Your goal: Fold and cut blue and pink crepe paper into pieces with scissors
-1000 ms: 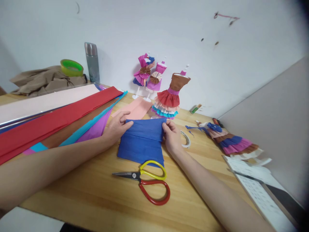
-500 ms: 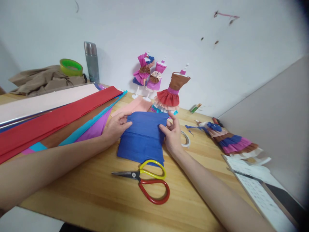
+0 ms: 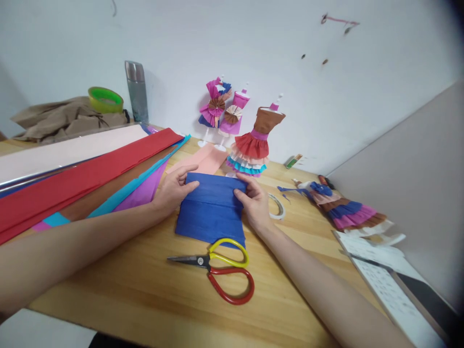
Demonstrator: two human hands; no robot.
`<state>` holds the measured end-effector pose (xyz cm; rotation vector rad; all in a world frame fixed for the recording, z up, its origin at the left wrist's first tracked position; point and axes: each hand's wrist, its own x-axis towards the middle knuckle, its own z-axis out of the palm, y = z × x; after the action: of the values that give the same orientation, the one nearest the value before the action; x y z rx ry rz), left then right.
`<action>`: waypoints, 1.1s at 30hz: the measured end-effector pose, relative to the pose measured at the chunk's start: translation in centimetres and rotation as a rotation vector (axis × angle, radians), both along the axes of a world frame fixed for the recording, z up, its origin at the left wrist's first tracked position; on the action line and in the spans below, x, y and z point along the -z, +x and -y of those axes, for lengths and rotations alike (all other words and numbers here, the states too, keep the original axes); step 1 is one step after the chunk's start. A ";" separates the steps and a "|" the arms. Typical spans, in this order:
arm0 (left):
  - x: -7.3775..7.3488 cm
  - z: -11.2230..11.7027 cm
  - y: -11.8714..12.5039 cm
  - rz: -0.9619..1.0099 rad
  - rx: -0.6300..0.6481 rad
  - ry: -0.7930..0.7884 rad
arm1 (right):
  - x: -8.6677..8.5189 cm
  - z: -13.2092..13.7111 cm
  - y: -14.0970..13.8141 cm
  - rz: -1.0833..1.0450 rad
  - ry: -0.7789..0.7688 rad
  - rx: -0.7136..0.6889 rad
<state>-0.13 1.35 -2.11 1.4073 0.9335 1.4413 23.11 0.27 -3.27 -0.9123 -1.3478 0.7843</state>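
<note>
A rectangular sheet of blue crepe paper (image 3: 212, 208), with a crease across it, is held by its two upper corners. My left hand (image 3: 176, 188) pinches the left corner between thumb and fingers. At the right corner, my right hand (image 3: 255, 198) grips with the thumb on top and the fingers behind. The far edge is raised, while the near part rests on the table. Scissors (image 3: 203, 262) with one yellow and one red handle lie just in front, overlapping the sheet's near edge, blades pointing left.
Long folded crepe paper strips (image 3: 90, 174) cover the left side. Small mannequins in paper dresses (image 3: 250, 147) stand by the wall; another paper dress (image 3: 350, 212) lies at right. A tape roll (image 3: 277, 207), a notebook (image 3: 387, 280) and a flask (image 3: 137, 92) are also around.
The far edge of the blue sheet has come down and nearer, exposing more of the brown-and-red dress's lower ruffles. My right hand has shifted slightly left and down.
</note>
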 end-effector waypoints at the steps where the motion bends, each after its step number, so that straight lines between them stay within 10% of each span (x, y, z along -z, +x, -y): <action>1: -0.1 0.1 0.0 -0.012 0.002 0.004 | 0.1 -0.1 0.1 0.007 -0.007 -0.001; 33: 0.1 0.1 -0.4 -0.302 -0.146 0.114 | -0.2 0.3 -0.1 0.209 0.031 0.148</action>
<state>-0.48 1.27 -2.21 1.7042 1.1793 1.4310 22.97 -0.01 -3.04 -1.0799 -1.4500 0.5649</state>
